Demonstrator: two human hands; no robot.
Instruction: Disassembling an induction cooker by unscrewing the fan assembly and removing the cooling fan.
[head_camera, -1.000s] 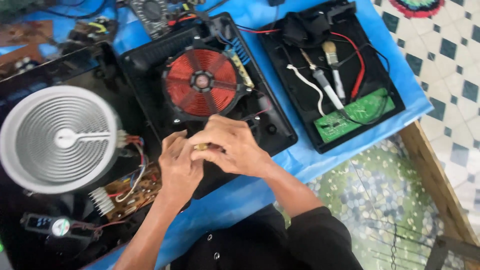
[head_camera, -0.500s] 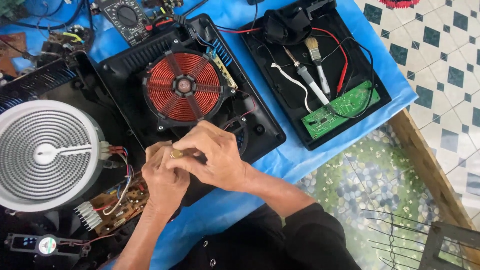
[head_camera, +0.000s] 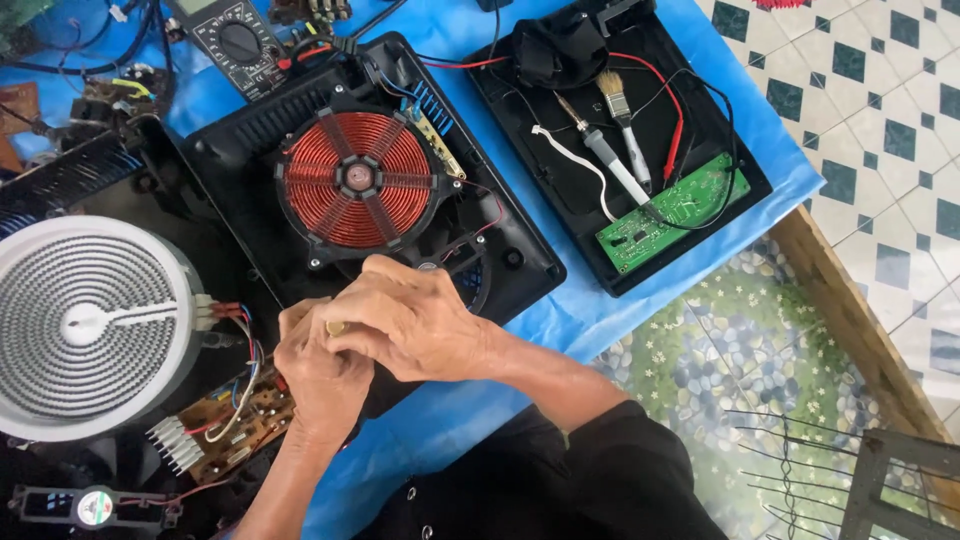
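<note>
While both hands meet at the front edge of the opened black cooker housing (head_camera: 500, 215), the right hand (head_camera: 415, 325) lies over the left hand (head_camera: 320, 365) and they pinch together a small brass-coloured part (head_camera: 335, 328) — each grip is narrow and closed on it. What kind of part it is, I cannot tell; only a little of it shows between the fingers. Just behind the hands sits the copper coil (head_camera: 355, 180) inside the housing. Near the left hand lies a brown circuit board (head_camera: 235, 420) with coloured wires, and further left a white round heating plate (head_camera: 85, 325). Well apart, on the blue-covered worktop (head_camera: 590, 310), a second black tray (head_camera: 555, 165) holds a green circuit board (head_camera: 672, 212), a brush (head_camera: 620, 115) and a soldering iron (head_camera: 605, 150).
</note>
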